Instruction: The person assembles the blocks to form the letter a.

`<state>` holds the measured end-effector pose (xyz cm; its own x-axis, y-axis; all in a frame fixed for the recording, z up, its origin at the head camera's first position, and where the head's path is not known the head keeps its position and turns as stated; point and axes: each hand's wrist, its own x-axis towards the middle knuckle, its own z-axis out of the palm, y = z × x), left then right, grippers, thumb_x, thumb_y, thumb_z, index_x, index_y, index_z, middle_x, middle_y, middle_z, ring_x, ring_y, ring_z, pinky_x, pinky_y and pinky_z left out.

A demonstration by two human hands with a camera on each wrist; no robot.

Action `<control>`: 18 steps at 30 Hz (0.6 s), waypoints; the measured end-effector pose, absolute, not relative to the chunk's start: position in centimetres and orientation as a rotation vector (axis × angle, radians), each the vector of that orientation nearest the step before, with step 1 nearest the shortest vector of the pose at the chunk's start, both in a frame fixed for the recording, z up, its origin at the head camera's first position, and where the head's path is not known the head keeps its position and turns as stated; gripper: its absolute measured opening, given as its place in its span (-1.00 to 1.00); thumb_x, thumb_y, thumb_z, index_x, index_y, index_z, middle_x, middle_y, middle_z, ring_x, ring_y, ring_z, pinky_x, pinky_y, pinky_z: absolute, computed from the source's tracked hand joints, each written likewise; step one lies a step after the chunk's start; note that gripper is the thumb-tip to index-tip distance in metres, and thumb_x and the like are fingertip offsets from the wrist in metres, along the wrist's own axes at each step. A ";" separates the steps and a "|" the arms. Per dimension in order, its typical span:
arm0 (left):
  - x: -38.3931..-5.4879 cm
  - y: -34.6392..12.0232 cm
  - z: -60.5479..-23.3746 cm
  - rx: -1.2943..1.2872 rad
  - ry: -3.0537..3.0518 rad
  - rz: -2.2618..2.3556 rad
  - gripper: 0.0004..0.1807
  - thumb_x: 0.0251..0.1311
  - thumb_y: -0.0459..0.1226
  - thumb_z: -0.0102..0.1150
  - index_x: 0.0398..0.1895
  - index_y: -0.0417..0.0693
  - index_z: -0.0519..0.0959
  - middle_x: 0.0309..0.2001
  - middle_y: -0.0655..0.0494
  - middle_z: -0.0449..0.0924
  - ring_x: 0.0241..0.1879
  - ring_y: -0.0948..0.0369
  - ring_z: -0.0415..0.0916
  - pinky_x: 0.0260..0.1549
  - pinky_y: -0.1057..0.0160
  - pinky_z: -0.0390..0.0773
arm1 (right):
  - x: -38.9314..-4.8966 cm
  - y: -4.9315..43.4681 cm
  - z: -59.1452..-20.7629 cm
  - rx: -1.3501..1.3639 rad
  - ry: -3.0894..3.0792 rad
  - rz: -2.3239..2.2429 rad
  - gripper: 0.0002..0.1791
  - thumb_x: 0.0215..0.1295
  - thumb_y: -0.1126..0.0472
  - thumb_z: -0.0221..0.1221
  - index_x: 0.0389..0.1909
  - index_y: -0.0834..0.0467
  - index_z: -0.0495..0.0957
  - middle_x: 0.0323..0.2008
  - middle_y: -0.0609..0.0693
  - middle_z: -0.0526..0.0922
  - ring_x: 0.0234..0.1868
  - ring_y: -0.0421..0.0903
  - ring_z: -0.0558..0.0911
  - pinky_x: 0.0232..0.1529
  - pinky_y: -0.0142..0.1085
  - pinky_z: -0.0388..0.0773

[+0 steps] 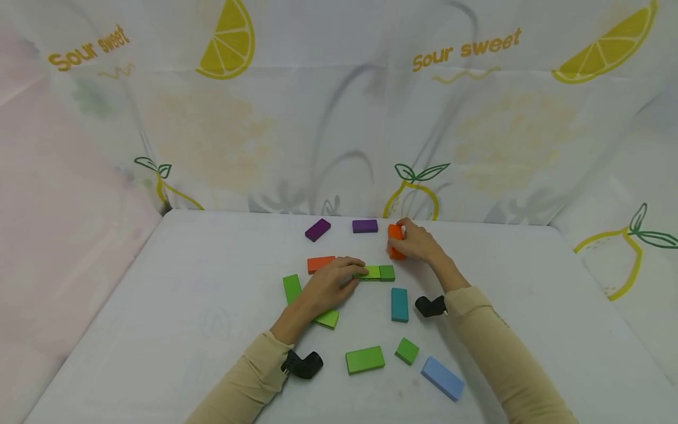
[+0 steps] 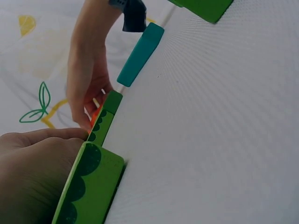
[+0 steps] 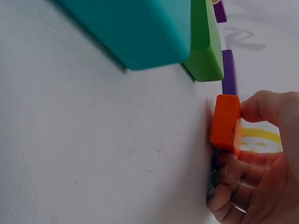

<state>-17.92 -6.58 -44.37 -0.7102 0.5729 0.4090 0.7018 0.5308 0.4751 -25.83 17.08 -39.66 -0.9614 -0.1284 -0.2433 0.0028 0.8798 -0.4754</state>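
My right hand point(image 1: 418, 242) grips an orange block point(image 1: 395, 241) near the table's far edge. In the right wrist view, thumb and fingers hold that orange block point(image 3: 225, 122) from opposite sides. My left hand point(image 1: 329, 285) curls its fingers over the left end of a light green block point(image 1: 372, 272); the covered end is hidden. A short darker green block point(image 1: 387, 272) adjoins its right end. An orange-red block point(image 1: 320, 264) lies just beyond the left hand. In the left wrist view, a green block with dark scallops point(image 2: 93, 182) partly hides the left hand point(image 2: 37, 172).
Two purple blocks point(image 1: 365, 226) lie near the far edge. A teal block point(image 1: 399, 304) sits between the arms. Closer are a green block point(image 1: 365, 360), a small green block point(image 1: 406, 351) and a light blue block point(image 1: 442, 378). More green point(image 1: 292, 288) shows beside the left wrist.
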 end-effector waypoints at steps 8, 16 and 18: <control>-18.0 -6.6 -44.4 -1.091 -2.563 -0.918 -0.74 0.19 -0.37 0.18 -0.05 0.00 0.63 0.05 0.13 0.58 0.10 0.22 0.51 0.10 0.27 0.49 | -25.3 16.4 -39.6 -0.123 2.779 -0.721 -0.28 0.16 -0.09 0.02 0.30 0.16 0.17 -0.09 0.19 0.53 -0.26 0.02 0.52 -0.28 -0.26 0.42; -18.0 -6.5 -44.4 -1.090 -2.566 -0.916 -0.73 0.19 -0.38 0.18 -0.05 0.00 0.63 0.06 0.13 0.58 0.09 0.21 0.51 0.10 0.28 0.49 | -25.1 15.9 -39.5 -0.139 2.779 -0.724 -0.27 0.15 -0.09 0.02 0.30 0.18 0.18 -0.10 0.18 0.55 -0.29 0.00 0.53 -0.32 -0.29 0.42; -18.0 -6.5 -44.4 -1.084 -2.574 -0.915 -0.73 0.19 -0.38 0.18 -0.05 0.00 0.63 0.06 0.13 0.58 0.10 0.22 0.50 0.11 0.28 0.48 | -25.0 15.8 -39.6 -0.141 2.780 -0.722 -0.27 0.15 -0.09 0.02 0.30 0.18 0.18 -0.11 0.17 0.55 -0.30 -0.01 0.52 -0.32 -0.29 0.42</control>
